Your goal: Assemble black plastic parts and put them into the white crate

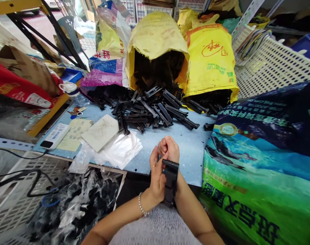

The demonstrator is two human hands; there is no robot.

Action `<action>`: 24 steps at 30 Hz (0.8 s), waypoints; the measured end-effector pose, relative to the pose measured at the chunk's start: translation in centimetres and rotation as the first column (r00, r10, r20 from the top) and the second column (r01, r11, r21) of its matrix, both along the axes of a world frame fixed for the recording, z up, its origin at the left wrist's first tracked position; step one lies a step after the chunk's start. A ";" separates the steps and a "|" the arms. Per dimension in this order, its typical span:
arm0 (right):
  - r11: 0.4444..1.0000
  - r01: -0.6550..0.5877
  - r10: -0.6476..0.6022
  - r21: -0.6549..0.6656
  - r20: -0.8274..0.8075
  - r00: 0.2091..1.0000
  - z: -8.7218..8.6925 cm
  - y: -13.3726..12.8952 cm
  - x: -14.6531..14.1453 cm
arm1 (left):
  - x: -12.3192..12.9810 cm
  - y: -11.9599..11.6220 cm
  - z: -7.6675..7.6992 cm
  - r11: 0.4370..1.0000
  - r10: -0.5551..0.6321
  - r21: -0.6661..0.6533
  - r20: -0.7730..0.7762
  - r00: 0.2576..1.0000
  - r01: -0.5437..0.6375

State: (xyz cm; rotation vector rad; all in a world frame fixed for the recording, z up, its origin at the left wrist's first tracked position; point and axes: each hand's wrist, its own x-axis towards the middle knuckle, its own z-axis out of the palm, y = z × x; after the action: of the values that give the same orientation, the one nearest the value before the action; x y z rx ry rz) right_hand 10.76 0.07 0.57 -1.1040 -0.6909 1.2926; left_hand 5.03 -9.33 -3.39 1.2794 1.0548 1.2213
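My left hand point(157, 182), with a ring and a beaded bracelet, grips a long black plastic part point(171, 178), which stands upright in front of my body. It may be several parts stacked together; I cannot tell. Right beside it my right hand point(170, 147) is closed, fingers curled in, close to or touching the left fingertips. What it holds, if anything, is hidden. Beyond both hands, a loose pile of similar black plastic parts point(152, 110) lies on the blue tabletop point(190, 146). More of them spill from an open yellow sack point(157, 34).
Clear plastic bags point(124, 149) lie under a whitish square board point(101, 132) at left. Near them are a handwritten note point(74, 132) and a white power strip point(57, 135). A crate point(9, 204) of bagged black parts stands lower left. A blue-green sack point(236, 190) borders the right.
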 end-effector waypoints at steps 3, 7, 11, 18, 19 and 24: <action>0.994 0.086 -0.104 0.073 0.298 0.949 -1.2 2.1 1.0 | 0.2 -0.1 0.9 1.000 0.023 0.002 0.062 0.998 -0.024; 0.995 -0.026 -0.064 0.096 0.815 0.576 -2.1 6.6 5.8 | -2.4 4.6 0.2 0.928 0.187 -0.358 0.201 0.962 -0.106; 0.989 0.146 -0.017 0.011 0.999 0.043 -3.1 10.0 12.8 | -6.3 9.2 -2.8 0.921 0.235 -0.303 -0.076 0.969 -0.247; 0.917 0.099 0.362 -0.385 0.911 0.197 -4.0 6.8 20.1 | -4.0 7.0 -5.8 0.972 0.084 -0.194 -0.220 0.972 -0.129; 0.918 0.073 0.361 -0.390 0.896 0.258 -3.9 5.5 20.2 | -3.4 6.7 -5.5 0.970 0.099 -0.196 -0.225 0.969 -0.144; 0.999 -0.011 0.045 -0.044 0.929 0.368 -2.6 -2.5 14.5 | -0.5 6.9 -2.0 0.992 0.064 -0.096 -0.126 0.990 -0.077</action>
State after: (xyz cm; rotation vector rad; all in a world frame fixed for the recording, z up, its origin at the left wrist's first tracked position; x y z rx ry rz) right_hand 25.22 -2.47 -2.00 -1.8776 -1.5473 0.5500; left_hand 4.57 -2.38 -5.38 1.2609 1.2445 1.1384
